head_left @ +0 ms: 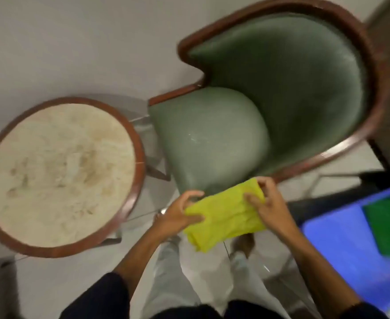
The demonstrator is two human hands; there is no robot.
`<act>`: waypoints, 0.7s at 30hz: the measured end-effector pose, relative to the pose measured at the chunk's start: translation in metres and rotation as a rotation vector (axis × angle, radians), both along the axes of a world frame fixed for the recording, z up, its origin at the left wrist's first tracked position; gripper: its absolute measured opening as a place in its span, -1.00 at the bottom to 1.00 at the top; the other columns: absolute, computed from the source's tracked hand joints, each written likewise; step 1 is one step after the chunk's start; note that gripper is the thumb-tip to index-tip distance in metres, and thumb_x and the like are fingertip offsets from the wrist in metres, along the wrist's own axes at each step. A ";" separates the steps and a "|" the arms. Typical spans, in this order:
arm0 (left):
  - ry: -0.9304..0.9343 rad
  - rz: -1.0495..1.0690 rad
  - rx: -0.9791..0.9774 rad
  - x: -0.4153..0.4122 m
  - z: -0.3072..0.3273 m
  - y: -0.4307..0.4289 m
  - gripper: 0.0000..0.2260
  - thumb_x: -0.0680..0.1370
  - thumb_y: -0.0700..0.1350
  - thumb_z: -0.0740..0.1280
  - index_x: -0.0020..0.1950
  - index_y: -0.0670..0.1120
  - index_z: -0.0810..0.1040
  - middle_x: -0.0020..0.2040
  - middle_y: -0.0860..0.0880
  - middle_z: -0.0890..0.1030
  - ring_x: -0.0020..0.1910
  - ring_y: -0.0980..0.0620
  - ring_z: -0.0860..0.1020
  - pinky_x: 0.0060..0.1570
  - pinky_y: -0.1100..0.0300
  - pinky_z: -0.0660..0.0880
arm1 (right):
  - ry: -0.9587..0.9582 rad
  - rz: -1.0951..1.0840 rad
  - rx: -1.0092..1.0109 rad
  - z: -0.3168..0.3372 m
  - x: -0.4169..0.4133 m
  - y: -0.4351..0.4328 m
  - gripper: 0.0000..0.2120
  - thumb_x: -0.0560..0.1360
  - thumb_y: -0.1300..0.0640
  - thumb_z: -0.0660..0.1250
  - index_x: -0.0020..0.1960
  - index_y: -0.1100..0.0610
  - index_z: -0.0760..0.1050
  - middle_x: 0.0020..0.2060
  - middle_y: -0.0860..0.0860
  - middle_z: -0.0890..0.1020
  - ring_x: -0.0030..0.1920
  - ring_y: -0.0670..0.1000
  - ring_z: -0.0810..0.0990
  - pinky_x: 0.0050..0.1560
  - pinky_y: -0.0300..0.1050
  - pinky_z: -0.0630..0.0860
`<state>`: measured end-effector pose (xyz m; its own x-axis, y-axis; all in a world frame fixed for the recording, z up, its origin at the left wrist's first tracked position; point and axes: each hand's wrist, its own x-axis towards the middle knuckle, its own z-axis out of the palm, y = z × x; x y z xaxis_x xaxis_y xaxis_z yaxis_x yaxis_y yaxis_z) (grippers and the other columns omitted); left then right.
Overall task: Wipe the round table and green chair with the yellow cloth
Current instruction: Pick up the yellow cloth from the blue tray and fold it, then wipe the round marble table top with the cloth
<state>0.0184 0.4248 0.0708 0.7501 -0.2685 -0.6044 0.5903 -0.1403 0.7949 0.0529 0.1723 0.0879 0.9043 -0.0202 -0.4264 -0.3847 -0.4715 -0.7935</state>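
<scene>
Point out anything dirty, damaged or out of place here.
The round table top carries brownish stains near its middle. The green chair seat shows faint pale scuffs. Nothing looks spilled or tipped.

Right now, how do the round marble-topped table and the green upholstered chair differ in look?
The round marble-topped table has a flat, pale, stained hard top; the green upholstered chair has a padded, domed seat. The table is low and backless; the chair has a tall curved back. Both have reddish-brown wooden rims.

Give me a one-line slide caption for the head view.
Both hands, left and right, hold a folded yellow cloth before a green upholstered wooden-framed chair, beside a round wood-rimmed stone-topped table.
</scene>
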 end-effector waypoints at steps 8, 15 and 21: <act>0.043 0.318 0.294 -0.018 -0.094 0.213 -0.57 0.37 -0.13 0.42 0.19 0.18 0.47 0.11 -0.01 0.61 0.12 -0.14 0.61 0.13 -0.19 0.57 | 0.133 0.165 -0.042 -0.110 0.067 0.267 -0.67 0.40 0.31 0.35 0.13 0.07 0.49 -0.06 0.03 0.61 0.05 0.17 0.61 0.07 0.06 0.53; -0.330 0.074 1.380 0.047 -0.163 0.333 -0.48 0.57 0.13 0.06 0.44 -0.11 0.39 0.48 -0.22 0.38 0.46 -0.21 0.36 0.39 -0.22 0.21 | -0.146 0.146 -0.593 -0.168 0.012 0.379 -0.33 0.55 -0.19 0.18 0.49 0.23 0.22 0.47 0.30 0.28 0.47 0.28 0.27 0.38 0.21 0.31; -0.218 0.109 1.448 0.041 -0.222 0.367 -0.43 0.63 0.20 -0.06 0.57 -0.04 0.11 0.60 -0.19 0.13 0.57 -0.18 0.11 0.46 -0.30 0.09 | 0.008 -0.068 -0.660 -0.212 0.083 0.445 -0.14 0.53 -0.33 0.06 0.55 0.30 0.00 0.53 0.34 0.10 0.54 0.29 0.08 0.48 0.26 0.13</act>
